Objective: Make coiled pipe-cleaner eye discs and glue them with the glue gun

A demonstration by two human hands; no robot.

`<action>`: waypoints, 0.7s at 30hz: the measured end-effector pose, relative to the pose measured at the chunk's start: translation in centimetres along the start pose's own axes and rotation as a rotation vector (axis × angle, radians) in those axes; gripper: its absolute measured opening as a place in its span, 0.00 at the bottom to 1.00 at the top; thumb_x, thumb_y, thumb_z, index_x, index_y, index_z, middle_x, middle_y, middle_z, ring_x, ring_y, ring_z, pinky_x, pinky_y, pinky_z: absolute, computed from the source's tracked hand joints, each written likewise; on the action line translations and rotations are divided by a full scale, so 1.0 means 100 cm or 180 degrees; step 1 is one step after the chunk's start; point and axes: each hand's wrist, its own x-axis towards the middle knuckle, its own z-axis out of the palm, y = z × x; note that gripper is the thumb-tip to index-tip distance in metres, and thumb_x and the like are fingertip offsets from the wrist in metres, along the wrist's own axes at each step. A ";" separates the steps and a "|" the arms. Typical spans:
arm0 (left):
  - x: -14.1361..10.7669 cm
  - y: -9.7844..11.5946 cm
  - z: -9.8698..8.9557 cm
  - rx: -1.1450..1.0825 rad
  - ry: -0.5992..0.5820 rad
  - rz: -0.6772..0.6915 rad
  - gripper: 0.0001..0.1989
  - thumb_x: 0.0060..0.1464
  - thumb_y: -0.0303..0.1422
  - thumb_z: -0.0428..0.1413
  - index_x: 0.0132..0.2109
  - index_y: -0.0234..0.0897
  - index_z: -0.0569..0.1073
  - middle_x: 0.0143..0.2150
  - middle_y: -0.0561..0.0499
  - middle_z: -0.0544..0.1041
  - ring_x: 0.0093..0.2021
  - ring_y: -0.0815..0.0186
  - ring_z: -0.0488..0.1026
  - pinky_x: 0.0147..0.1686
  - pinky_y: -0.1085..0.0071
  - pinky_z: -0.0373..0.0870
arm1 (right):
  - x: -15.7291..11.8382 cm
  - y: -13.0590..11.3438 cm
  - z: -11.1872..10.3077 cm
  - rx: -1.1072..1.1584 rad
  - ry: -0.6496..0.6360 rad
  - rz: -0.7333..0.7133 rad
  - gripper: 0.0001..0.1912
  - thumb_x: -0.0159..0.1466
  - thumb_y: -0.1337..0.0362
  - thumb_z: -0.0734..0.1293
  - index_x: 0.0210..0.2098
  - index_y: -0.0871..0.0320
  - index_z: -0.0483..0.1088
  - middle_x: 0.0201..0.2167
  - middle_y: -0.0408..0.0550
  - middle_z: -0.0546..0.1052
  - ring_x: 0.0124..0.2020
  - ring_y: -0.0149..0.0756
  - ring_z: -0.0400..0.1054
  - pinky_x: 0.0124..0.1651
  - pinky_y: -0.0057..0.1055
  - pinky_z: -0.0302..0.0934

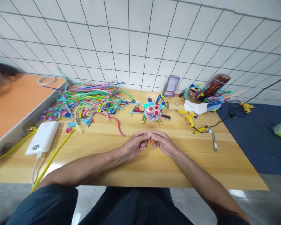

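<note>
Above the wooden table, my left hand point(140, 139) and my right hand point(161, 141) meet with fingertips pinched together. Between them is a short bent orange pipe cleaner point(151, 141), gripped from both sides; much of it is hidden by my fingers. Just beyond my hands stands a colourful pipe-cleaner creature point(154, 112), with a rounded pink, white and turquoise body, red dots, yellow-green feet and a blue loop on top. It touches neither hand.
A heap of coloured pipe cleaners point(91, 97) lies at the back left, near a white power bank point(42, 137). To the right are a yellow glue gun point(188, 117), a utility knife point(200, 129), a silver pen-like tool point(214, 142) and a dark red bottle point(216, 85).
</note>
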 end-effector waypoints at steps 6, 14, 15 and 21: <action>0.013 0.023 -0.016 0.1895 -0.0209 0.0764 0.17 0.50 0.45 0.70 0.36 0.35 0.81 0.28 0.53 0.76 0.25 0.72 0.62 0.27 0.74 0.56 | 0.002 -0.015 -0.014 -0.0280 -0.0182 0.0214 0.17 0.55 0.52 0.76 0.27 0.58 0.72 0.23 0.43 0.75 0.23 0.29 0.67 0.27 0.27 0.60; 0.026 0.040 -0.017 0.3182 -0.0409 0.1591 0.06 0.59 0.31 0.60 0.35 0.37 0.81 0.30 0.51 0.77 0.28 0.70 0.66 0.31 0.74 0.59 | 0.006 -0.024 -0.024 -0.0681 -0.0203 0.0180 0.18 0.58 0.51 0.75 0.29 0.57 0.69 0.22 0.39 0.73 0.22 0.29 0.67 0.27 0.27 0.60; 0.027 0.040 -0.015 0.3064 -0.0341 0.1501 0.06 0.59 0.32 0.60 0.34 0.37 0.81 0.30 0.51 0.77 0.29 0.70 0.66 0.31 0.74 0.59 | 0.006 -0.026 -0.025 -0.0705 -0.0166 0.0125 0.18 0.58 0.50 0.75 0.30 0.57 0.69 0.22 0.39 0.73 0.23 0.29 0.67 0.28 0.27 0.60; 0.032 0.023 -0.001 0.0957 0.0059 0.0316 0.21 0.49 0.48 0.68 0.36 0.34 0.76 0.23 0.58 0.69 0.21 0.75 0.57 0.23 0.76 0.55 | 0.009 -0.028 -0.022 -0.0867 0.0206 -0.0358 0.18 0.59 0.48 0.75 0.33 0.57 0.72 0.25 0.40 0.73 0.25 0.29 0.64 0.30 0.29 0.60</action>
